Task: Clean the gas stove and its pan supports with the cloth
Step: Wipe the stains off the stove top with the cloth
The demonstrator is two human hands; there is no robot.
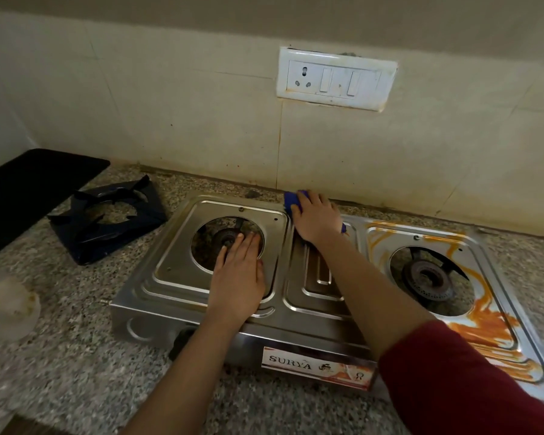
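Note:
A steel two-burner gas stove [182, 287] stands on the granite counter. Its left half looks clean; orange smears [484, 324] cover the plate around the right burner [427, 277]. My left hand [237, 277] lies flat, fingers together, on the plate beside the left burner opening [214, 240]. My right hand [316, 216] presses a blue cloth [292, 199] on the stove's back edge, between the burners. Two dark pan supports [107, 218] lie stacked on the counter left of the stove.
A black mat [29, 189] lies at the far left by the wall. A blurred pale round object [8, 304] sits at the left edge. A stained socket and switch plate [336, 80] is on the tiled wall behind.

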